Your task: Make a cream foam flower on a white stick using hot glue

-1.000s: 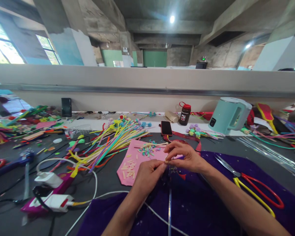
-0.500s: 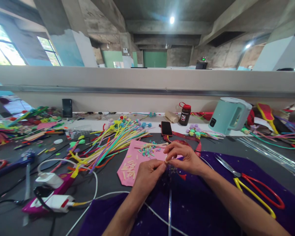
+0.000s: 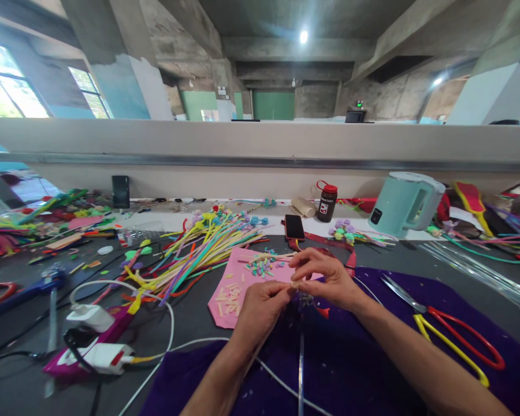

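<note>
My left hand point(image 3: 262, 307) and my right hand point(image 3: 327, 278) meet fingertip to fingertip above a dark purple cloth point(image 3: 355, 352). Between the pinched fingers sits a small cream-coloured piece point(image 3: 294, 285), mostly hidden, its kind unclear. Just below the fingers are a dark, lumpy object point(image 3: 305, 300) and a small red tip point(image 3: 322, 312). A clear thin rod point(image 3: 301, 370) runs down from there over the cloth. Behind my left hand lies a pink sheet point(image 3: 219, 286) bearing short cream pieces point(image 3: 229, 300) and a heap of short multicoloured pieces point(image 3: 264, 266).
Scissors point(image 3: 424, 309) with red and yellow handles lie at right. A bundle of fuzzy stems point(image 3: 212, 242) spreads behind the sheet. Left are a power strip point(image 3: 117, 329), white cable and blue glue gun point(image 3: 47, 283). A phone point(image 3: 293, 226), bottle point(image 3: 327, 203) and kettle point(image 3: 405, 202) stand farther back.
Both hands hold nearly the same place, with only slight finger movement around the cream-coloured piece. The whole view has shifted a little.
</note>
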`<action>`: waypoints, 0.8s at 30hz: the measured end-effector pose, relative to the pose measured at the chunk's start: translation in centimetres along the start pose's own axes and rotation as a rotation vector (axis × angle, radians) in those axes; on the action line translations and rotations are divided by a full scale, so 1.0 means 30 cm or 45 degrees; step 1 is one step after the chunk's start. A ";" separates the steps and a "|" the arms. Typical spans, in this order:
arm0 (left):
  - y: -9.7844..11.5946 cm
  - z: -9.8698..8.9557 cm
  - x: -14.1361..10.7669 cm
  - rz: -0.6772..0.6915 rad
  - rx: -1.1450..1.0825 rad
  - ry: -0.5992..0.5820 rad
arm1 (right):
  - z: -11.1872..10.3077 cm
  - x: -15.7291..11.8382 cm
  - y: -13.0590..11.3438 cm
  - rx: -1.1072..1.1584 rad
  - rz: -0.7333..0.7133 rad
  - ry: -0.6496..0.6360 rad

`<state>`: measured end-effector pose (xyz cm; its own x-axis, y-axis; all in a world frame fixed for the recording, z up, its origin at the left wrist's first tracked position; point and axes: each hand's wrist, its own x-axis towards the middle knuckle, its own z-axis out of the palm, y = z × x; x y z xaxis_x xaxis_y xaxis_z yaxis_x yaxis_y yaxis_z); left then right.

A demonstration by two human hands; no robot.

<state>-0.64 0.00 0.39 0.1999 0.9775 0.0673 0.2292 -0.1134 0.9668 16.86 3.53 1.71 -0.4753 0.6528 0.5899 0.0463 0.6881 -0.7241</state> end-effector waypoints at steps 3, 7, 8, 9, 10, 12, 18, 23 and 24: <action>-0.002 -0.006 0.005 -0.142 -0.294 -0.053 | 0.006 -0.002 0.004 0.218 0.136 0.201; -0.004 -0.016 0.009 -0.228 -0.589 -0.084 | 0.020 -0.005 0.017 0.398 0.381 0.279; -0.006 -0.017 0.009 -0.223 -0.612 -0.093 | 0.024 -0.006 0.019 0.408 0.411 0.237; -0.007 -0.017 0.008 -0.217 -0.622 -0.108 | 0.029 -0.006 0.020 0.409 0.427 0.181; -0.010 -0.018 0.008 -0.212 -0.629 -0.125 | 0.035 -0.007 0.020 0.404 0.432 0.121; -0.016 -0.017 0.006 -0.213 -0.645 -0.153 | 0.048 -0.007 0.018 0.374 0.427 0.021; -0.025 -0.006 0.005 -0.190 -0.596 -0.201 | 0.077 -0.003 0.002 0.215 0.409 0.012; -0.006 0.006 0.002 -0.151 -0.365 -0.133 | 0.087 0.001 -0.006 0.134 0.418 0.087; -0.005 0.007 0.003 -0.151 -0.339 -0.122 | 0.089 0.001 -0.005 0.125 0.430 0.104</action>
<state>-0.45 0.06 0.21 0.2787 0.9584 -0.0610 0.0007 0.0634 0.9980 14.50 2.61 0.88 -0.3760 0.8639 0.3352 0.1021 0.3981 -0.9116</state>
